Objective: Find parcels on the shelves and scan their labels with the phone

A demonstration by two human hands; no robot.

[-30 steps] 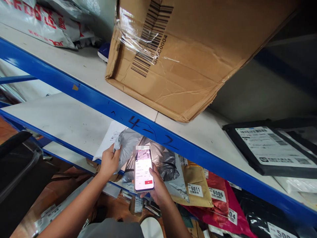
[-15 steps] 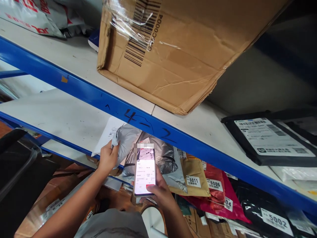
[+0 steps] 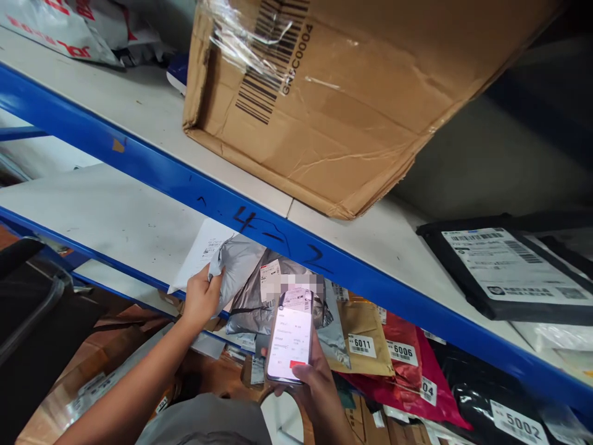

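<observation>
On the lower shelf (image 3: 102,204), your left hand (image 3: 202,296) has its grip closed on the light-grey mailer's (image 3: 238,262) folded edge, while your right hand (image 3: 315,371) grips the lit phone (image 3: 291,337), thumb at its red button

Dim shelf recesses — white glare on tape (image 3: 250,46).

Upper shelf (image 3: 125,111): we see a taped cardboard box (image 3: 324,123) between a red-lettered bag (image 3: 65,31) and a black parcel (image 3: 514,272).
Blue beam (image 3: 213,201): we read a handwritten 4 and 2.
</observation>
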